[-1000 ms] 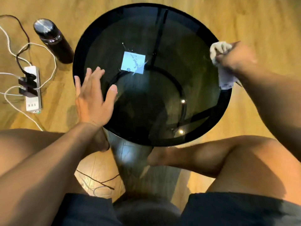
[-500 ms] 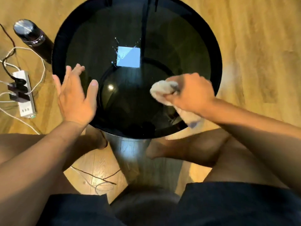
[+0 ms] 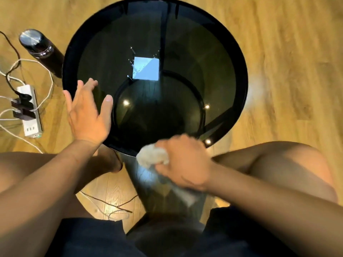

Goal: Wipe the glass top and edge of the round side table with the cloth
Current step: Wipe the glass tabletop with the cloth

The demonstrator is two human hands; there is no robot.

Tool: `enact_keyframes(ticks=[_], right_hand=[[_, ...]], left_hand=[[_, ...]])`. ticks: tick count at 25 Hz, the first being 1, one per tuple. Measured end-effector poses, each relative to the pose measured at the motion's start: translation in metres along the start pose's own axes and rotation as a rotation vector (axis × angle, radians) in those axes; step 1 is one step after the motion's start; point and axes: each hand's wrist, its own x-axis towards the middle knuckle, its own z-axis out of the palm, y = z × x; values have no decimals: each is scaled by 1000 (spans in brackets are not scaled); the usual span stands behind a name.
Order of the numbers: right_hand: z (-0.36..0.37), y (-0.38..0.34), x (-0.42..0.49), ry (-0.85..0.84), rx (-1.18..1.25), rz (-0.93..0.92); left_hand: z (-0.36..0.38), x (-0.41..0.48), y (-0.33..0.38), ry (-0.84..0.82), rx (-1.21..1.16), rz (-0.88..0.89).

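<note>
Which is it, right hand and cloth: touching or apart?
Touching. Head view shows the right hand gripping the bunched cloth at the round table's near edge.

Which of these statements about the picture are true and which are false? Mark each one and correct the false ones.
1. The right hand grips a crumpled cloth at the near edge of the round table. True.
2. The left hand is clenched into a fist. False: its fingers are straight and spread, at the table's left rim.
3. A dark bottle stands upright on the floor to the left of the table. True.
4. The power strip lies on the table. False: it lies on the floor, left of the table.
</note>
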Motion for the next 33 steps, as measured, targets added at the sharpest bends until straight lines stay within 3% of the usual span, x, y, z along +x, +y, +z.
enact_keyframes(ticks=[1,3,7,9,12,14,17,19,21,25,28,31,33], right_hand=[[2,-10,-8,-62,-5,-29],[-12,14,8,-8,-119,75],[-88,147,58,215,-194,540],[-115,187,67,267,-131,669],[-102,162,62,265,-21,650],[-65,114,39,220,27,537],[-9,29,-4,-58,71,256],[-6,12,-7,-137,73,236],[-22,40,5,-122,4,323],[-85,145,39,131,-140,595],[-101,166,47,274,-95,718],[-57,107,30,301,-39,618],[-11,45,10,113,94,373]], left_hand=[[1,0,0,-4,0,5],[1,-1,2,1,5,13],[-3,-4,8,11,-17,-41],[-4,-3,9,2,-14,-41],[-3,-2,6,18,-25,-43],[-4,-3,11,34,-63,-72],[-3,-6,10,29,-52,-71],[-1,-5,5,19,-17,-7],[2,-4,1,14,-12,-3],[5,-1,-4,37,-29,-4],[6,2,-6,60,-37,-15],[5,2,-5,68,-37,-14],[5,3,-4,65,-31,-13]])
